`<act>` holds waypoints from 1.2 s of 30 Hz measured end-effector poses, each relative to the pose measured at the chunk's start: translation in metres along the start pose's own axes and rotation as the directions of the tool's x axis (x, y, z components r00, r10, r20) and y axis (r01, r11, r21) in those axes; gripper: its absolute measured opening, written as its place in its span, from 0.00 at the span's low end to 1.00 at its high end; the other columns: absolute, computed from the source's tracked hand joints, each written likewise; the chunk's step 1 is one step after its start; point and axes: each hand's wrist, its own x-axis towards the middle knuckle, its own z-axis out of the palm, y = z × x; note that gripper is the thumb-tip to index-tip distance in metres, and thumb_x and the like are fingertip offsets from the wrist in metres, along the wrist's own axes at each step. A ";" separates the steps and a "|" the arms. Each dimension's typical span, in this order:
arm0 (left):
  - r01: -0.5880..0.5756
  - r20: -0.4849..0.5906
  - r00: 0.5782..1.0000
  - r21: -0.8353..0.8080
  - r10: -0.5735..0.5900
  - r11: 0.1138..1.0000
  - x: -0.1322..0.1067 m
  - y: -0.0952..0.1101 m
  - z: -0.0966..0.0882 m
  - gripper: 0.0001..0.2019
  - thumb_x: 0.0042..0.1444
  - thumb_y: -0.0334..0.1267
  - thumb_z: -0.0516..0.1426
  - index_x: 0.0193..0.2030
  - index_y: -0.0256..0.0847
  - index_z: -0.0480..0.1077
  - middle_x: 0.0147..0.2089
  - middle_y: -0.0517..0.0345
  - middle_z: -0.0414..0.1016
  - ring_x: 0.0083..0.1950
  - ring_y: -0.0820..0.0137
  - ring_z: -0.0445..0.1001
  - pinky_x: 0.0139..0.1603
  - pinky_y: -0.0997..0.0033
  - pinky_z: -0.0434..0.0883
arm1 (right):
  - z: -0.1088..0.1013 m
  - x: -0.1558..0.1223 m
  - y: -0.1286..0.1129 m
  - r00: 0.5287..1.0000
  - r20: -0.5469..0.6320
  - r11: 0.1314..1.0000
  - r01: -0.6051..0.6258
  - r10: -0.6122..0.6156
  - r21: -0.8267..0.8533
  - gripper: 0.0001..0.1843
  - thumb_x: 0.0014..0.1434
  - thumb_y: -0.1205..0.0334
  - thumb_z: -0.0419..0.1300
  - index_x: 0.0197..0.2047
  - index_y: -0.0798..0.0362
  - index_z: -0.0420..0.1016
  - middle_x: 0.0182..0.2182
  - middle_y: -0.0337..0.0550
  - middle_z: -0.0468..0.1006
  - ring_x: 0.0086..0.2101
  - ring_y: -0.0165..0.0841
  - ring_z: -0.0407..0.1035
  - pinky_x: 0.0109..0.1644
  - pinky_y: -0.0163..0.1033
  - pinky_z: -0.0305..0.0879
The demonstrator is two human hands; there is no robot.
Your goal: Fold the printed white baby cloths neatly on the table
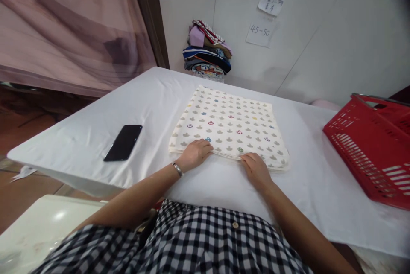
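A cream cloth [227, 120] printed with small grey, blue, red and yellow motifs lies folded in layers on the white-covered table [153, 103]. My left hand [195, 154], with a silver bracelet at the wrist, has its fingers closed on the cloth's near edge, left of the middle. Farther right along the same edge, my right hand [256, 169] pinches the layers between thumb and fingers. Both thumbs are partly hidden. The cloth's far side rests flat.
A black phone [123, 143] lies on the table at the left. On the right stands a red plastic basket [368, 150]. Behind the table rises a pile of folded fabrics [207, 54] against the wall. A pale stool or lid [48, 218] is at lower left.
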 end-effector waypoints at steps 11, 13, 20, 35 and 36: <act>-0.034 -0.019 0.999 0.106 0.036 0.994 -0.003 -0.001 0.007 0.12 0.62 0.35 0.46 0.35 0.41 0.69 0.36 0.56 0.70 0.40 0.68 0.66 0.40 0.67 0.61 | 0.007 -0.005 0.007 0.997 0.030 0.998 0.065 -0.064 -0.020 0.15 0.63 0.65 0.46 0.45 0.52 0.71 0.40 0.49 0.73 0.40 0.38 0.65 0.44 0.46 0.64; -0.012 -0.047 0.999 0.117 0.018 0.993 -0.004 0.006 0.005 0.11 0.62 0.34 0.46 0.37 0.40 0.69 0.36 0.55 0.70 0.40 0.68 0.65 0.40 0.67 0.60 | 0.005 -0.003 0.005 1.000 0.022 1.000 0.022 -0.022 0.014 0.14 0.63 0.63 0.46 0.44 0.51 0.71 0.40 0.48 0.73 0.41 0.38 0.65 0.45 0.46 0.64; -0.189 0.019 0.982 0.123 0.188 0.974 -0.004 0.044 0.014 0.11 0.63 0.33 0.45 0.37 0.39 0.68 0.35 0.56 0.69 0.37 0.69 0.64 0.38 0.67 0.59 | -0.002 0.007 -0.002 0.989 0.010 0.976 -0.144 0.145 0.163 0.12 0.63 0.60 0.46 0.42 0.49 0.70 0.38 0.44 0.73 0.41 0.36 0.66 0.45 0.42 0.64; -0.200 0.189 0.971 0.297 0.148 0.934 0.023 0.051 0.021 0.09 0.59 0.27 0.47 0.32 0.35 0.66 0.35 0.52 0.68 0.37 0.66 0.65 0.34 0.65 0.60 | -0.002 0.007 -0.003 0.996 -0.054 0.991 -0.065 0.072 0.118 0.14 0.63 0.60 0.46 0.44 0.50 0.71 0.39 0.45 0.73 0.41 0.36 0.66 0.44 0.42 0.64; -0.210 0.168 0.972 0.289 0.166 0.934 0.022 0.050 0.021 0.09 0.60 0.28 0.46 0.32 0.35 0.66 0.35 0.52 0.68 0.36 0.66 0.65 0.34 0.66 0.60 | -0.002 0.007 -0.003 0.995 -0.065 0.992 -0.062 0.070 0.112 0.13 0.63 0.61 0.46 0.45 0.50 0.71 0.39 0.45 0.73 0.41 0.36 0.65 0.45 0.43 0.63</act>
